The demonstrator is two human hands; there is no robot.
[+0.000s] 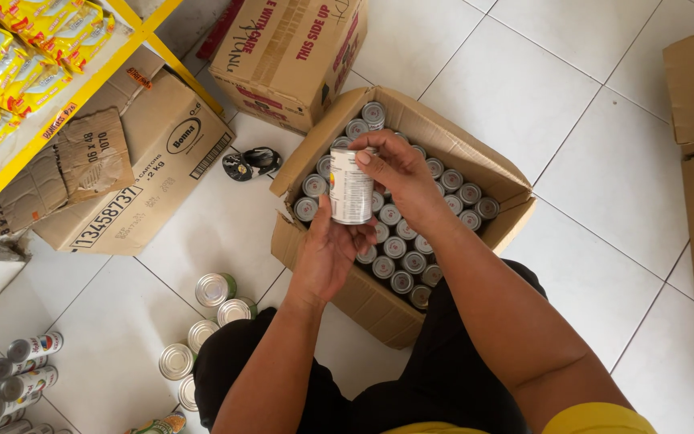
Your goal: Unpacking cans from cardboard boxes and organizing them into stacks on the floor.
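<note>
Seen from above, a crouching person holds a white-labelled cylindrical metal can (351,186) upright over an open brown cardboard box (475,161) packed with rows of silver-topped cans (399,245). The left hand (327,253) cups the can's base from below, fingers curled against it. The right hand (399,173) reaches over the top, fingers clamped around its upper edge. Loose cans (214,289) lie on the white tiled floor (604,177) by the left knee. Closed cartons (162,153) sit beside a yellow shelf (82,88) of bright yellow packets (18,60).
</note>
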